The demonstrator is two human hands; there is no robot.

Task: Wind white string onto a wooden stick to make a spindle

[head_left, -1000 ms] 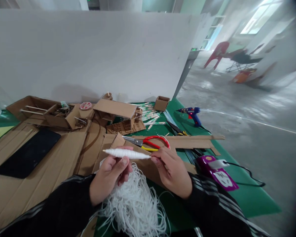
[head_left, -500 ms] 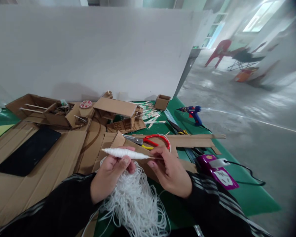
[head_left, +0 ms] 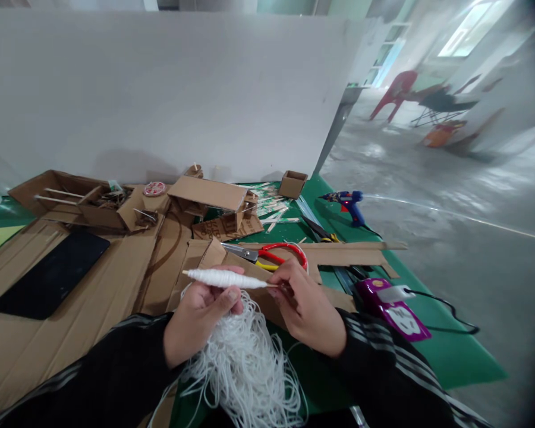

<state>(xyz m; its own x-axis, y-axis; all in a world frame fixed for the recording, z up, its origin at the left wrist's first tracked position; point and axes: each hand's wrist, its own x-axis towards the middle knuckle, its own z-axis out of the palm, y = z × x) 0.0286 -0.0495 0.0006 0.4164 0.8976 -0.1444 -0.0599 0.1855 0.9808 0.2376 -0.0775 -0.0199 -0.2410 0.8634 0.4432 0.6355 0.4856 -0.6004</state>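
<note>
Scissors (head_left: 252, 255) lie just beyond the grip, loose white cord (head_left: 252, 371) below. The left hand (head_left: 196, 321) clasps the wound stick (head_left: 225, 277) mid-length; the right hand (head_left: 314, 312) appears pinched on its thin end.

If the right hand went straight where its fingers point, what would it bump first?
Probably the white thread wound on the stick. The right hand pinches the stick beside it, and the left hand comes after. Depth is hard to judge.
</note>
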